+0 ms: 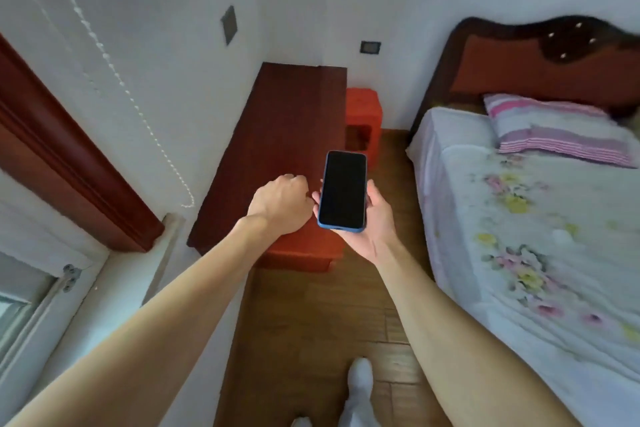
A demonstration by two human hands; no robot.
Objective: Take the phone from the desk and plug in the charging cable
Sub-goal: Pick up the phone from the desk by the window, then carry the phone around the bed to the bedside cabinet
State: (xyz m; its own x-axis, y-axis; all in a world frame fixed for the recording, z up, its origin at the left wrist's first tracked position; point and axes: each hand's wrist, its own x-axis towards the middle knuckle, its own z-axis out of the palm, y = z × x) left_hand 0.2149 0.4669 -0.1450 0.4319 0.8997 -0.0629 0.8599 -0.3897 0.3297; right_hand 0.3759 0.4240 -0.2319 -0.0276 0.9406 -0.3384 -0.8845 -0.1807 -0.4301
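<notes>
A phone with a dark screen and a blue case lies face up in my right hand, which holds it above the near right corner of the dark red wooden desk. My left hand hovers right beside the phone's left edge, back of the hand up, fingers curled in; whether anything is in it is hidden. No charging cable shows in view.
A bed with a floral cover and striped pillow fills the right. A red stool stands behind the desk. Two wall sockets sit above. A beaded cord hangs on the left wall beside a window frame.
</notes>
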